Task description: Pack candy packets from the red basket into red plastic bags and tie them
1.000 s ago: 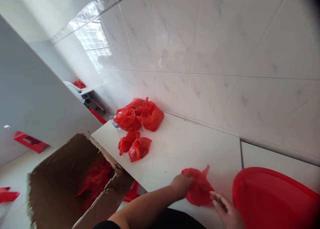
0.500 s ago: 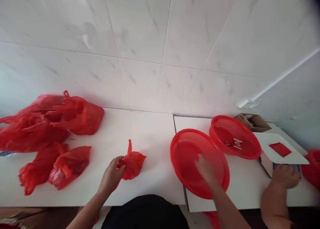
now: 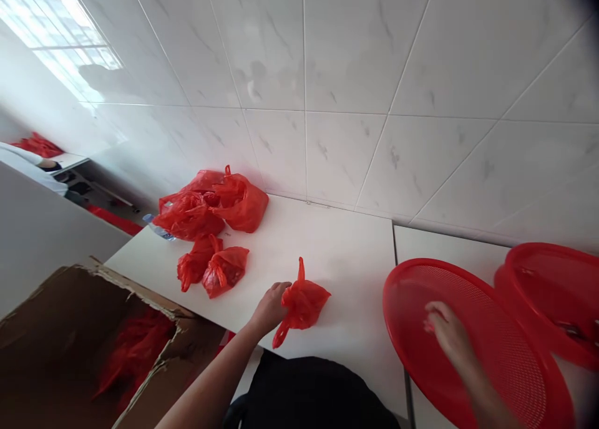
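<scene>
My left hand (image 3: 272,307) is closed on the left side of a small red plastic bag (image 3: 307,303) standing on the white table; the bag hides some of the fingertips. One handle of the bag points up and another hangs toward the table's front edge. Inside a large red plastic basket (image 3: 496,320) is my right hand (image 3: 447,330), its fingers curled together over the basket's floor. Whatever sits between those fingers is too small and blurred to name.
Several filled red plastic bags (image 3: 243,204) stand at the table's left end, near a plastic bottle (image 3: 159,227). A second red basket (image 3: 556,292) is at the right. An open cardboard box (image 3: 163,370) with red bags inside is at lower left. A tiled wall backs the table.
My view has swung left, bringing the cardboard box and a window reflection into sight, while the scale and the co-worker's hand have left it. My right hand's fingers have curled in the basket.
</scene>
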Motion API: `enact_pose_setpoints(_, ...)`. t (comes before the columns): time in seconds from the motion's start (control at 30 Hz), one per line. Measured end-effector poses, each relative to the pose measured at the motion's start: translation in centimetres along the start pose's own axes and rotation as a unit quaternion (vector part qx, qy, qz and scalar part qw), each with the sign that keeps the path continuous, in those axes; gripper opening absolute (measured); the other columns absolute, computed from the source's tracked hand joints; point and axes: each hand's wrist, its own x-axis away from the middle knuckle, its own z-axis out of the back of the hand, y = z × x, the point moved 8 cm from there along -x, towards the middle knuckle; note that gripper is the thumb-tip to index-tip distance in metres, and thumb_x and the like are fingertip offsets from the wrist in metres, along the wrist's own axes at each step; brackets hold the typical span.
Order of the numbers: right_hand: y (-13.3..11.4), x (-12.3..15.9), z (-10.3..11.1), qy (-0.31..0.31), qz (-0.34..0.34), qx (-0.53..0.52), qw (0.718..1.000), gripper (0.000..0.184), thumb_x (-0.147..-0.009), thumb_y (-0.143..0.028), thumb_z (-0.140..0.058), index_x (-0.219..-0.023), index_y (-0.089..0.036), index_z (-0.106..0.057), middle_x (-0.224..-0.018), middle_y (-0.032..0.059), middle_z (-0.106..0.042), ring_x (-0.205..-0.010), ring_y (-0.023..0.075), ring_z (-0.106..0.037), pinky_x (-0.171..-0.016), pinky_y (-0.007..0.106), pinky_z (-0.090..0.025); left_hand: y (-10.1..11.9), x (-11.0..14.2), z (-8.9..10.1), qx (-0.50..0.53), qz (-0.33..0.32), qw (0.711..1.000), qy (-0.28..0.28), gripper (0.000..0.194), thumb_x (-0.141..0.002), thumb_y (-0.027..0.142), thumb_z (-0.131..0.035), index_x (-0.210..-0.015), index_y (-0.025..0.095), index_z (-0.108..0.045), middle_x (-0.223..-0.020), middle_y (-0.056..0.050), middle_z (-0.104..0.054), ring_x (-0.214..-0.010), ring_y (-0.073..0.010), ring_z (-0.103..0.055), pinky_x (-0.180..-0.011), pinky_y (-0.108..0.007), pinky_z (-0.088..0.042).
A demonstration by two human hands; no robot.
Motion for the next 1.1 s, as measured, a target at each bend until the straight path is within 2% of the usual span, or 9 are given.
enact_pose_setpoints(0.13,-9.3,4.0,-8.2,-0.167,0.064,-0.064,0.982,0.012,-0.073,-0.027,-0.044,-0.072,-0.022,-0.054,-0.079,0.0026,-0.061,-0.073,0.0182,-0.059,-0.064,0.028,-0.046,0.7,-0.1,-1.2,-0.027,0.026,0.999,-0.009,0.045,-0.071,0.007,-0.047,-0.109,0.022,-0.065,-0.099,-0.005,-0.070,-0.093,-0.0209,-0.062,-0.080,-0.030,-0.045)
enact_pose_setpoints(0.23,-15.1,7.0,-13.6,-0.218,0.166,-0.050,0.960,0.025,-0.078,-0.028,-0.047,-0.096,-0.023,-0.064,-0.099,0.0045,-0.061,-0.086,0.0181,-0.059,-0.076,0.029,-0.047,3.0,-0.3,-1.6,-0.018,-0.027,0.999,0.001,0.032,-0.074,0.008,-0.045,-0.088,0.021,-0.070,-0.090,-0.004,-0.070,-0.089,-0.0212,-0.060,-0.080,-0.031,-0.044)
enact_pose_setpoints(0.3,-17.0,7.9,-16.6,-0.235,0.207,-0.008,0.950,0.042,-0.079,-0.029,-0.053,-0.120,-0.026,-0.058,-0.103,0.0046,-0.059,-0.084,0.0172,-0.058,-0.076,0.029,-0.046,4.8,-0.3,-1.7,-0.013,-0.066,0.998,0.005,0.030,-0.075,0.008,-0.044,-0.081,0.021,-0.070,-0.086,-0.004,-0.069,-0.087,-0.0206,-0.059,-0.080,-0.031,-0.044)
enact_pose_setpoints(0.4,-17.5,7.7,-19.3,-0.247,0.239,0.105,0.933,0.032,-0.078,-0.023,-0.055,-0.109,-0.023,-0.064,-0.096,0.0045,-0.059,-0.081,0.0168,-0.058,-0.069,0.027,-0.041,6.2,-0.4,-1.4,-0.018,-0.094,0.995,0.014,0.028,-0.078,0.010,-0.044,-0.078,0.022,-0.070,-0.084,-0.003,-0.067,-0.084,-0.0192,-0.058,-0.079,-0.030,-0.043)
enact_pose_setpoints(0.5,-16.4,6.2,-19.0,-0.206,0.225,0.170,0.937,0.014,-0.081,-0.017,-0.047,-0.081,-0.019,-0.061,-0.085,0.0033,-0.061,-0.072,0.0142,-0.055,-0.061,0.025,-0.034,5.3,-1.0,-0.3,-0.017,-0.073,0.996,0.040,0.027,-0.077,0.010,-0.045,-0.077,0.022,-0.069,-0.085,-0.003,-0.067,-0.086,-0.0182,-0.058,-0.079,-0.029,-0.043)
enact_pose_setpoints(0.73,-12.7,4.9,-15.3,-0.133,0.106,0.070,0.983,0.012,-0.083,-0.021,-0.040,-0.074,-0.023,-0.048,-0.076,0.0013,-0.063,-0.064,0.0158,-0.055,-0.055,0.026,-0.033,-0.6,-1.8,2.7,0.009,0.071,0.985,0.156,0.026,-0.078,0.007,-0.043,-0.086,0.019,-0.065,-0.088,-0.004,-0.067,-0.085,-0.0188,-0.060,-0.079,-0.032,-0.047)
enact_pose_setpoints(0.83,-12.7,5.6,-15.8,-0.156,0.105,0.050,0.981,0.009,-0.080,-0.020,-0.042,-0.073,-0.023,-0.048,-0.076,0.0007,-0.064,-0.064,0.0158,-0.055,-0.055,0.025,-0.033,2.1,-1.4,1.8,-0.044,-0.050,0.985,0.160,0.045,-0.072,0.001,-0.043,-0.107,0.021,-0.063,-0.112,-0.008,-0.064,-0.110,-0.0226,-0.055,-0.096,-0.040,-0.043)
enact_pose_setpoints(0.97,-12.9,5.9,-16.6,-0.173,0.107,0.076,0.976,0.010,-0.075,-0.016,-0.043,-0.075,-0.022,-0.051,-0.081,0.0007,-0.064,-0.064,0.0143,-0.054,-0.055,0.024,-0.032,6.1,-1.2,-1.6,-0.124,-0.172,0.975,0.066,0.069,-0.068,0.001,-0.054,-0.132,0.027,-0.050,-0.145,-0.007,-0.043,-0.137,-0.0294,-0.031,-0.109,-0.050,-0.029)
enact_pose_setpoints(1.1,-13.0,5.9,-16.4,-0.179,0.107,0.121,0.970,0.014,-0.076,-0.018,-0.046,-0.085,-0.022,-0.056,-0.088,0.0028,-0.064,-0.069,0.0152,-0.057,-0.057,0.025,-0.034,6.6,-2.3,-1.5,-0.126,-0.154,0.978,0.057,0.036,-0.077,0.005,-0.055,-0.103,0.027,-0.068,-0.120,-0.005,-0.062,-0.122,-0.0264,-0.048,-0.105,-0.047,-0.034)
